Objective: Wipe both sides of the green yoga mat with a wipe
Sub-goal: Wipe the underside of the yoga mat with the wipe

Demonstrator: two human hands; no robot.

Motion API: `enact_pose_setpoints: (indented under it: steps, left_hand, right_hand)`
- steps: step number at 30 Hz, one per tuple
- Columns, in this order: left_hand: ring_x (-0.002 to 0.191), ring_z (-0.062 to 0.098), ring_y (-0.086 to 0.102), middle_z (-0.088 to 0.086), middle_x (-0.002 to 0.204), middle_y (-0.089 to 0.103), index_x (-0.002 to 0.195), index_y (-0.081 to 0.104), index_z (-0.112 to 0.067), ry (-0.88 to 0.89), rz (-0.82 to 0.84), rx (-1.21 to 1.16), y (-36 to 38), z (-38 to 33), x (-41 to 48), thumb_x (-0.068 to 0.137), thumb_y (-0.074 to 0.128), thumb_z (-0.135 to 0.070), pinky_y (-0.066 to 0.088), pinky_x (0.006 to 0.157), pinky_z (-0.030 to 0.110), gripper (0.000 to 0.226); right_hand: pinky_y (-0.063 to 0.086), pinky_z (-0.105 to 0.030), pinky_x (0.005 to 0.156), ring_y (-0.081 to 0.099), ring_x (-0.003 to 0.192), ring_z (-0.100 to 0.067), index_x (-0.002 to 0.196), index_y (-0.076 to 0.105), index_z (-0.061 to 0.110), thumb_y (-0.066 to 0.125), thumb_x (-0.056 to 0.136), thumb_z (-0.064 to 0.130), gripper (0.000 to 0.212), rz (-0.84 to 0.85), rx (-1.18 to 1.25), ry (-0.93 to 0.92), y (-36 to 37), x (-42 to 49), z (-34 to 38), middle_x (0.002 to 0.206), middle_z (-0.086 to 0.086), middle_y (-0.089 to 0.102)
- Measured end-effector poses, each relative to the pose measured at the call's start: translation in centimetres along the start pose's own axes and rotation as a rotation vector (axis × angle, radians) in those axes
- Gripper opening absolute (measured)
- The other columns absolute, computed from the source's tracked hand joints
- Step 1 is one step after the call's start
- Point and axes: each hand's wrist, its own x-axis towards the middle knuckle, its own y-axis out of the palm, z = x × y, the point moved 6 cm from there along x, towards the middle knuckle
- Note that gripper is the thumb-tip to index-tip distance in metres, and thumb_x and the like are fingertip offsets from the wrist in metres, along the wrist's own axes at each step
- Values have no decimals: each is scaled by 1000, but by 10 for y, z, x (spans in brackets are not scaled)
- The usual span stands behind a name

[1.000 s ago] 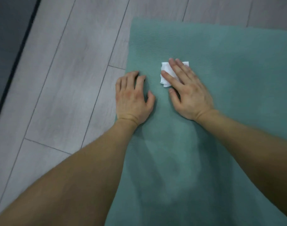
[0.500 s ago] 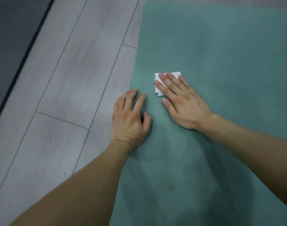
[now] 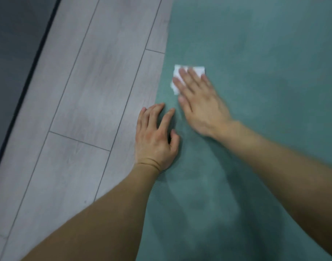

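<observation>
Wipe [image 3: 198, 71] beneath flat right hand [image 3: 201, 108] (blurred, seemingly pressing), left hand [image 3: 154, 142] flat on mat [image 3: 265, 91]

I see the right hand [image 3: 201, 108] pressing the wipe [image 3: 198, 71] closer to the mat [image 3: 255, 53]'s left edge, now well ahead of the left hand [image 3: 154, 142], which sits further back along that edge, fingers spread wider.

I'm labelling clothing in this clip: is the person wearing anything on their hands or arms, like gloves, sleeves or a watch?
The left forearm and right forearm are bare to the frame edge, no sleeves showing. The left hand and right hand wear no gloves; no ring, watch or bracelet can be made out, though the right hand is blurred.
</observation>
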Motion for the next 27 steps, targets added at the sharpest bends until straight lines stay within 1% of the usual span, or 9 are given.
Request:
enact_pose_setpoints:
  steps: [4, 6, 8, 10, 13, 15, 18, 22, 27]
  left_hand:
    - [140, 37, 48, 17, 146, 54, 135, 65, -7, -7, 3, -18, -1, -3, 0, 88, 63, -23, 28, 123, 56, 50]
    - [140, 36, 48, 17, 146, 54, 134, 65, -7, -3, -5, -39, -3, -7, 3, 88, 63, -23, 28, 123, 56, 49]
    - [139, 36, 47, 16, 145, 54, 133, 65, -7, 5, -22, -56, -3, -9, 8, 87, 62, -23, 28, 123, 56, 49]
    - [138, 36, 48, 15, 145, 55, 133, 65, -8, -2, -45, -51, -4, -6, 11, 87, 62, -24, 28, 123, 56, 48]
    - [137, 36, 48, 14, 144, 55, 133, 65, -8, 7, -50, -51, 0, -2, 9, 88, 62, -24, 27, 123, 55, 48]
    - [137, 35, 48, 14, 145, 56, 133, 64, -7, 6, -40, -31, 2, 1, 5, 88, 62, -25, 27, 123, 55, 49]
    - [138, 34, 47, 13, 145, 55, 133, 62, -7, -2, -28, -25, 3, 5, 4, 89, 61, -26, 27, 124, 55, 49]
    - [137, 33, 47, 12, 144, 55, 132, 62, -8, -15, -3, -13, 1, 1, 5, 88, 60, -26, 25, 124, 54, 48]
    - [131, 33, 50, 10, 139, 57, 128, 63, -10, -6, -33, -2, 3, 3, 8, 87, 59, -27, 24, 125, 52, 46]
  right_hand:
    - [9, -45, 133, 4, 164, -17, 169, 21, 21, 22, 112, 38, 60, 98, -24, -84, -1, -75, 6, 178, 1, 11]
    - [8, -44, 134, 7, 164, -19, 170, 21, 23, 18, 110, 41, 62, 88, -55, -87, -9, -35, -13, 178, 1, 12]
    - [6, -47, 133, 8, 164, -23, 170, 19, 22, 8, 108, 45, 67, 64, -75, -5, -18, 37, -33, 178, -2, 11]
    - [3, -48, 133, 5, 165, -24, 170, 16, 21, 8, 109, 44, 66, 48, -63, 78, -24, 100, -38, 178, -4, 8]
    - [0, -46, 133, 4, 165, -23, 170, 18, 20, 13, 110, 41, 63, -17, -62, 110, -12, 110, -35, 178, -5, 8]
    - [3, -46, 133, 7, 164, -24, 169, 22, 20, 15, 111, 40, 62, -54, -42, 73, 0, 67, -26, 178, -5, 12]
    - [10, -49, 132, 11, 164, -23, 168, 28, 18, 30, 112, 31, 57, -118, 9, 110, 9, -49, 0, 177, -4, 16]
    - [21, -56, 129, 14, 164, -24, 166, 31, 16, 55, 104, 23, 67, -67, 82, 133, 19, -213, 49, 176, -4, 19]
    - [24, -57, 128, 19, 163, -24, 163, 38, 15, 61, 97, 23, 71, -107, 129, 120, 22, -221, 46, 174, -4, 26]
